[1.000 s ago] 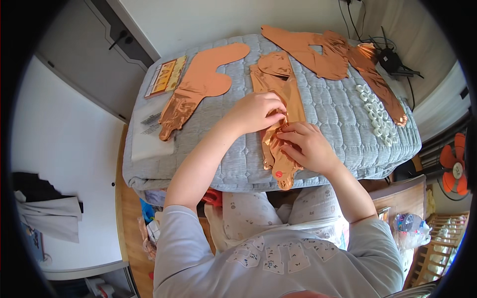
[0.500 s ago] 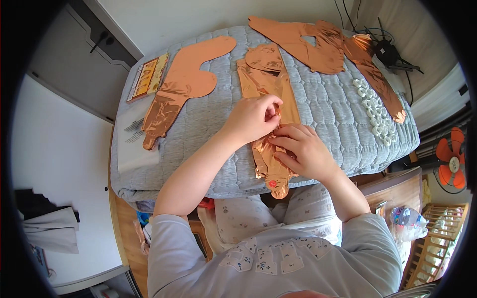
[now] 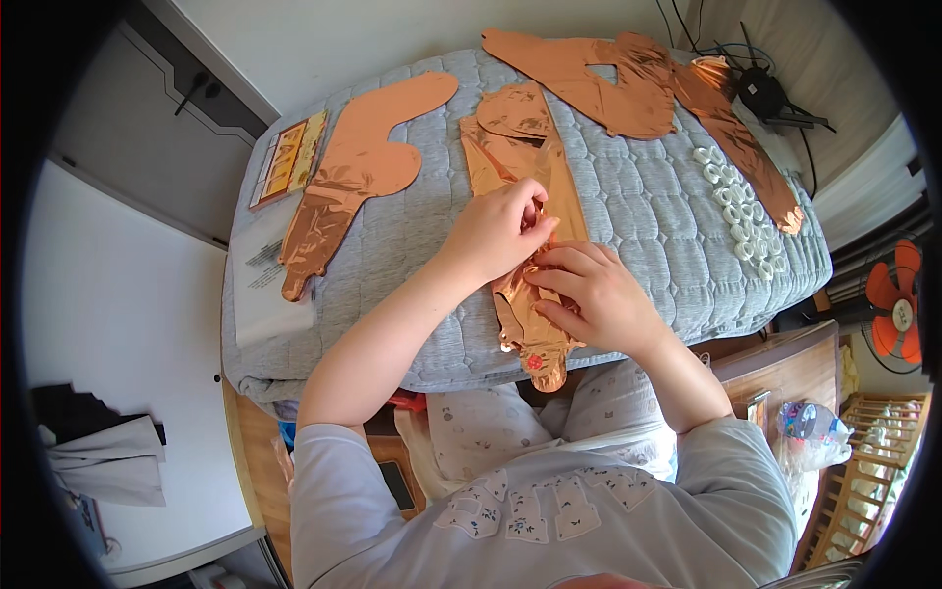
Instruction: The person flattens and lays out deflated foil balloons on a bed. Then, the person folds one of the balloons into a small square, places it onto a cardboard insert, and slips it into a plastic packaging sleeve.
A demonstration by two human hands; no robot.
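In front of me lies a flat copper-coloured foil balloon (image 3: 564, 191) on the quilted bed, its wrinkled near end hanging over the edge with a small red spot on it. My left hand (image 3: 502, 228) is closed in a pinch on the balloon's crumpled middle, thumb against the bent fingers. Just right of it, my right hand (image 3: 596, 297) grips the gathered foil with curled fingers. The exact bit between the fingertips is partly hidden. Another flat foil balloon (image 3: 368, 157) rests to the left, and large copper foil pieces (image 3: 628, 93) spread across the far right.
Several small white ribbon rolls (image 3: 738, 211) lie on the grey mattress (image 3: 648, 255) at right. A printed card (image 3: 287, 162) and a clear plastic bag (image 3: 267, 294) are at left. Beyond the right edge stand a black router (image 3: 765, 96), an orange fan (image 3: 893, 304) and a wooden table (image 3: 785, 373).
My left thumb has shifted on the pinched foil, while my right hand stays nearly in place. The foil's lower left side has opened into a visible fold. The whole view has shifted slightly.
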